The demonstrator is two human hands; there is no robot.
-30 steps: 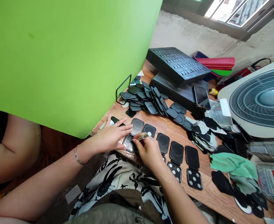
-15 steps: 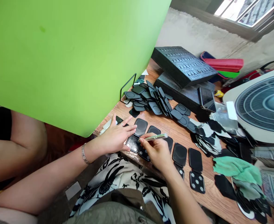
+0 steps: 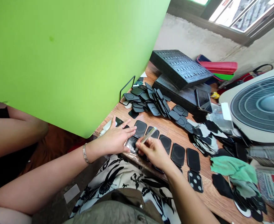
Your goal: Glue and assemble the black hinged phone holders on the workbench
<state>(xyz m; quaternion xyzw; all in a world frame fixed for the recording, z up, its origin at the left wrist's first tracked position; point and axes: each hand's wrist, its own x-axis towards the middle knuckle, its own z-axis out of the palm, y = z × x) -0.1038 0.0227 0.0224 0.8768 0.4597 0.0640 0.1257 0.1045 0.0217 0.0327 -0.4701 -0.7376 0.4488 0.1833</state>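
Swung the pen-like tool [image 3: 149, 135] steeper, clamping it between right-hand fingers [image 3: 142, 147], with left-hand fingers [image 3: 128, 130] spread at the open case [image 3: 140, 129]; could skid if pressed askew.

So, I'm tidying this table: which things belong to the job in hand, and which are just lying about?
Job: pen-like tool in the right hand; open black cases, one at the left hand.
Seemingly lying about: green cloth; phone-like device.

Wearing an olive top [image 3: 111, 211] with round fasteners [image 3: 141, 206], a white, black-printed lower garment [image 3: 118, 175]; bearing a ring [image 3: 121, 126] and silvery bracelet [image 3: 85, 153] on the left.
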